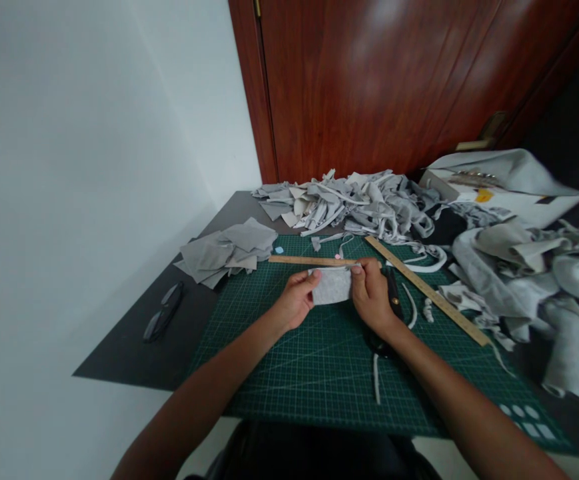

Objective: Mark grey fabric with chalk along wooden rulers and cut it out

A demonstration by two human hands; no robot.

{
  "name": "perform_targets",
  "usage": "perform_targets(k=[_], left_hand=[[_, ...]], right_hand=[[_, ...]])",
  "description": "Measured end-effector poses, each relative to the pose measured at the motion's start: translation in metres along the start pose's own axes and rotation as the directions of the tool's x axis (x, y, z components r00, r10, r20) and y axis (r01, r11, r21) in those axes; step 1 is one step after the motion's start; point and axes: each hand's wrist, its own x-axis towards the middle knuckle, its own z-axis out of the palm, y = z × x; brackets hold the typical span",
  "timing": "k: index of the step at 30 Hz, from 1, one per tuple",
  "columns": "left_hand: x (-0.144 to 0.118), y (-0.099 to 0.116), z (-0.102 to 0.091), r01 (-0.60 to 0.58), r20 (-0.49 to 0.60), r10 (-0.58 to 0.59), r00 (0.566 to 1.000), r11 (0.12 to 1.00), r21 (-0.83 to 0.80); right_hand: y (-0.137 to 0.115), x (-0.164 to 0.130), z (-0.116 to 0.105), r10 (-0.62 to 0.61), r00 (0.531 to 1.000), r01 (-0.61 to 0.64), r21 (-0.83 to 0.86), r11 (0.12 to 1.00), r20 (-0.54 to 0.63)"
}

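Both hands hold one small grey fabric piece just above the green cutting mat. My left hand pinches its left edge and my right hand grips its right edge. A short wooden ruler lies just beyond the fabric. Black scissors lie on the mat partly under my right wrist.
A long wooden ruler runs diagonally on the right. Cut grey squares are stacked at the left, scrap heaps at the back and right. Glasses lie on the dark table. A white box stands back right.
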Motion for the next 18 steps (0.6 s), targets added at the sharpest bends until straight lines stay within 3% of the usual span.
perform_targets(k=[4,7,11,14,18], left_hand=[[-0.001,-0.004,0.001,0.021,0.015,-0.022,1.0,0.999,0.046],[0.002,-0.006,-0.008,0.022,0.04,-0.033,0.999,0.967,0.255],[0.012,-0.001,-0.027,-0.003,0.013,-0.007,1.0,0.793,0.609],[0.024,0.009,-0.044,-0.008,-0.042,0.057,0.997,0.685,0.728],[0.034,0.033,-0.068,-0.028,-0.139,0.28,0.95,0.518,0.855]], right_hand=[[0.0,0.0,0.0,0.032,0.999,-0.033,0.012,0.999,0.033],[0.006,0.001,0.002,0.07,0.99,-0.075,0.037,0.997,0.119],[0.023,0.001,0.01,0.192,0.946,-0.204,0.019,0.979,0.262],[0.037,0.001,0.015,0.303,0.899,-0.308,-0.036,0.951,0.316],[0.047,0.0,0.015,0.34,0.866,-0.342,-0.061,0.938,0.367]])
